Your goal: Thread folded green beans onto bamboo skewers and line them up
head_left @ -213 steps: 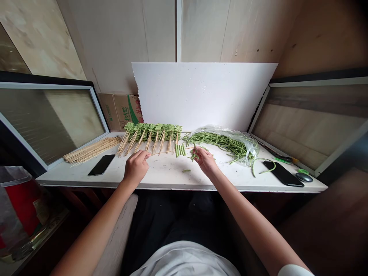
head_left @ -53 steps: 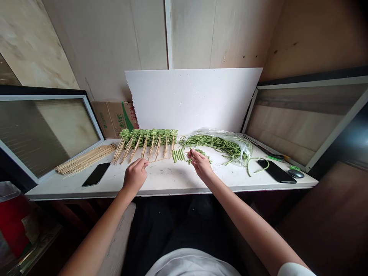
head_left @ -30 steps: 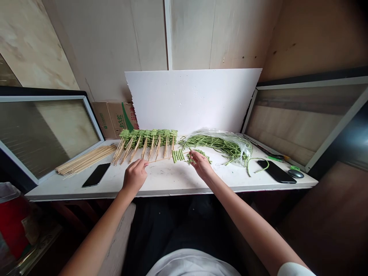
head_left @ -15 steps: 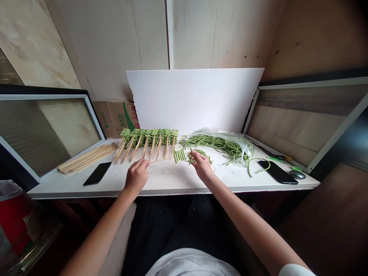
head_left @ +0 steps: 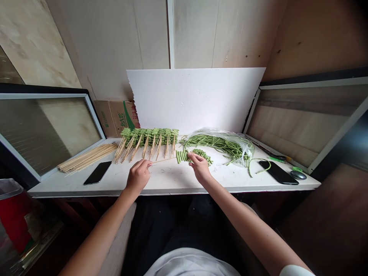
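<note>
My left hand (head_left: 138,175) is closed round the blunt end of a thin wooden skewer (head_left: 163,160), held low over the table. Several short long bean pieces (head_left: 181,156) sit side by side across its far part. At the right end of that row, my right hand (head_left: 200,166) pinches a bean piece against the others; its fingers cover the skewer's tip. Just behind the right hand lies a small heap of cut bean pieces (head_left: 204,154). Stacked bean skewers (head_left: 149,137) lie in bundles behind the left hand, bare sticks toward me.
Loose bare skewers (head_left: 89,156) and a phone (head_left: 97,173) lie at the left. Whole long beans (head_left: 212,142) in a clear plastic bag (head_left: 244,147) are at the back right. A second phone (head_left: 277,171) and a dark round object (head_left: 298,174) rest near the right edge. A white board (head_left: 195,99) stands behind.
My right hand's fingers have come from the skewer's tip leftward onto the bean row. The row sits slightly farther right, with the pieces closer together. My left hand has barely moved.
</note>
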### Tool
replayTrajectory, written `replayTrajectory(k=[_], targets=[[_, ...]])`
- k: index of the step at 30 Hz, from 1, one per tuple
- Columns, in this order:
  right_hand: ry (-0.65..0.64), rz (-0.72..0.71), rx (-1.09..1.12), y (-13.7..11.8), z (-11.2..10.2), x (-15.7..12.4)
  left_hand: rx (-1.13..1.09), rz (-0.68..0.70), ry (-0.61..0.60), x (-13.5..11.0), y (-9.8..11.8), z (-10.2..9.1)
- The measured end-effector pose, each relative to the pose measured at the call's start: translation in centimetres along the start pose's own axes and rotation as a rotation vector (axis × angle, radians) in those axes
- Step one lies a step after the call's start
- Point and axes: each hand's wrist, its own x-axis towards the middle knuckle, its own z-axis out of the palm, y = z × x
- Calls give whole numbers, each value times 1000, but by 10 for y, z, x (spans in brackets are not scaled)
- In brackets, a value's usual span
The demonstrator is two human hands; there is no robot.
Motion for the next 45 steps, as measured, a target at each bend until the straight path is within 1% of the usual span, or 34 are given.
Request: replayTrajectory(k=[4,9,13,17,25,28,31,34,36,37,38,39,40,43,45], targets=[[-33,57,45,6,3,-3,22,-9,5,2,0,-3],[-87,111,57,11,2,-4,35,-22,5,2,-7,-4],[-144,114,25,6,2,-6,47,-49,9,2,-13,-4],[-146,130,-37,3,3,-7,53,-63,-5,0,-18,-4],[-160,108,-85,11,-2,-2,47,-41,-25,-1,-26,-3],[-194,113,-120,11,-6,0,38,-57,-36,-2,-29,-3],[-255,100,-220,4,-13,6,46,-80,-47,-3,-36,-4],[-257,51,-314,-9,-30,24,70,-105,-45,-5,-49,-6],[-199,2,-379,-19,-50,43,81,-120,-35,-6,-58,-7],[-152,-53,-471,-24,-63,54,84,-125,-33,-7,-62,-6],[-82,-126,-639,-29,-77,66,84,-129,-37,-9,-65,-5],[12,-199,-855,-34,-92,78,84,-136,-45,-10,-67,-4],[73,-219,-946,-39,-107,90,80,-143,-58,-12,-69,-2],[172,-204,-1141,-52,-149,128,62,-168,-86,-17,-69,4],[203,-176,-1278,-57,-168,153,53,-192,-87,-19,-68,6]])
